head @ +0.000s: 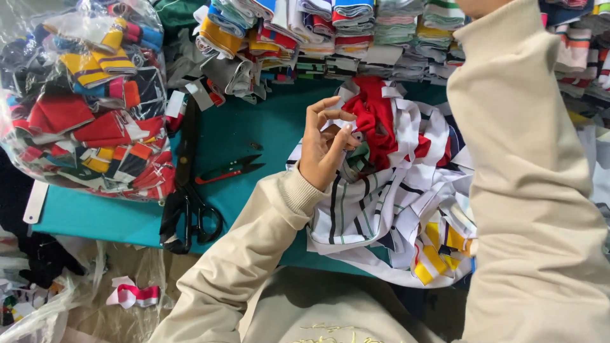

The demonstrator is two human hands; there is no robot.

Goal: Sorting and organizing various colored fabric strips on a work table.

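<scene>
Head view, left hand: we see the left hand (pixel 325 143) raised over the table, palm turned toward us, wrist bent, beige sleeve running down to the lower left.
Left fingers: thumb and forefinger are pinched together on the edge of a white strip from the fabric pile (pixel 394 190); the other fingers curl loosely apart above.
Right arm: a beige sleeve (pixel 527 190) rises along the right side and leaves the top of the view; we cannot see that hand, so we cannot tell its fingers' state.
Fabric pile: striped knit strips in white, red, navy, green and yellow lie heaped on the teal table (pixel 248 127), just beneath and right of the left hand.
Clear bag: a bulging transparent plastic bag (pixel 89 95) of red, yellow, orange and black folded pieces sits at the table's left end.
Stacks: folded striped pieces (pixel 356 32) line the far edge in rows.
Tools: black scissors (pixel 187 197) lie left of the hand; small red-and-green thread snips (pixel 229 169) lie between them and the hand.
White tag: a narrow blank strip (pixel 35 202) hangs at the table's left edge.
</scene>
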